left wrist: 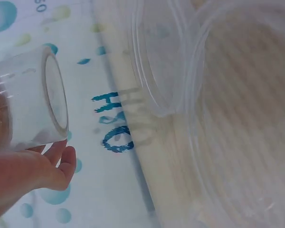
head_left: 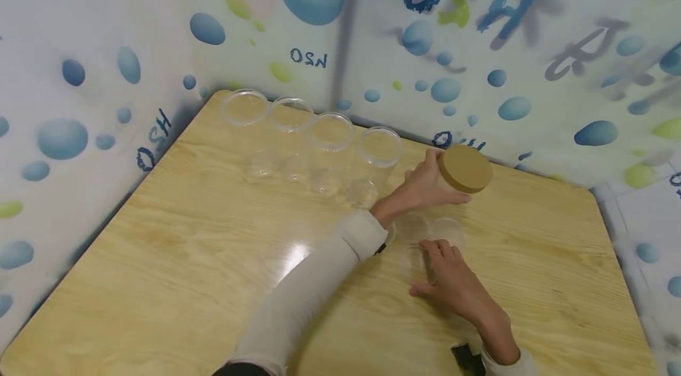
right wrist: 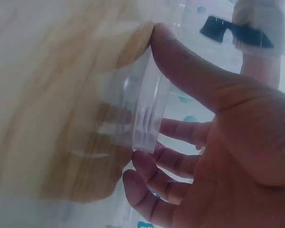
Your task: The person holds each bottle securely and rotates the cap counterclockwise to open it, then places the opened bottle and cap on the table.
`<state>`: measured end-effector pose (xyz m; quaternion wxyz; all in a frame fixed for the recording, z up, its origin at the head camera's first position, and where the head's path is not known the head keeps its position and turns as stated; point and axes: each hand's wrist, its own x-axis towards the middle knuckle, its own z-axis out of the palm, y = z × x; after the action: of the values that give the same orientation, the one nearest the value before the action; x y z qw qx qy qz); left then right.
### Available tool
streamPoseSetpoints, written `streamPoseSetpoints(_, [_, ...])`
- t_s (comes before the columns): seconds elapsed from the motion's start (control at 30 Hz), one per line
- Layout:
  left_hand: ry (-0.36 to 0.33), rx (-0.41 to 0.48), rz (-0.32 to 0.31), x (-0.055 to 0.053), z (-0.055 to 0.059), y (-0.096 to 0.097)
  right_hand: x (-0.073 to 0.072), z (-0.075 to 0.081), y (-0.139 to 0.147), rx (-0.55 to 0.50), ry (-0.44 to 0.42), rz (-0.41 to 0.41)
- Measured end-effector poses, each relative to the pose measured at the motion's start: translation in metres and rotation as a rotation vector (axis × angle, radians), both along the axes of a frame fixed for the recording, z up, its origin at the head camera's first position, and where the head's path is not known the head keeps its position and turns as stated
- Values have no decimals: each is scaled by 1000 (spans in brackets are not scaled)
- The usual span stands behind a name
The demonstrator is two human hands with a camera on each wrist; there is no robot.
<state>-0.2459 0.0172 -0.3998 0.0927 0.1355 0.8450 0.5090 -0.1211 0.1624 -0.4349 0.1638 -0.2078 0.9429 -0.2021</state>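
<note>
My left hand (head_left: pixel 424 185) holds a clear jar with a tan lid (head_left: pixel 466 169) above the back right of the table. In the left wrist view the jar's clear body (left wrist: pixel 29 97) lies sideways between the fingers, its base facing right. Lower and nearer, my right hand (head_left: pixel 459 281) pinches a clear plastic lid by its edge. The lid's ridged rim (right wrist: pixel 148 107) shows between thumb and fingertips in the right wrist view. More clear round plastic pieces (head_left: pixel 448 233) lie by the right fingertips, too see-through to make out fully.
Several tall clear jars (head_left: pixel 331 130) with open tops stand in a row along the back edge of the wooden table (head_left: pixel 175 269). Behind them rises a wall (head_left: pixel 362 51) patterned with blue and green drops and letters.
</note>
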Motion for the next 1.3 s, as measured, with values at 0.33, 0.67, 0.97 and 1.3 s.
streamPoseSetpoints(0.33, [95,42,54,30,9,-18,-4,-2,3,14,35,10])
streamPoseSetpoints(0.67, [190,-117,-6,48,11,-38,-6,0,0,24,76,29])
streamPoseSetpoints(0.97, [257,-85,-173,55,3,-41,4,-4,5,14,18,10])
streamPoseSetpoints(1.3, [200,-88,-210,51,10,-49,3,4,7,-45,26,64])
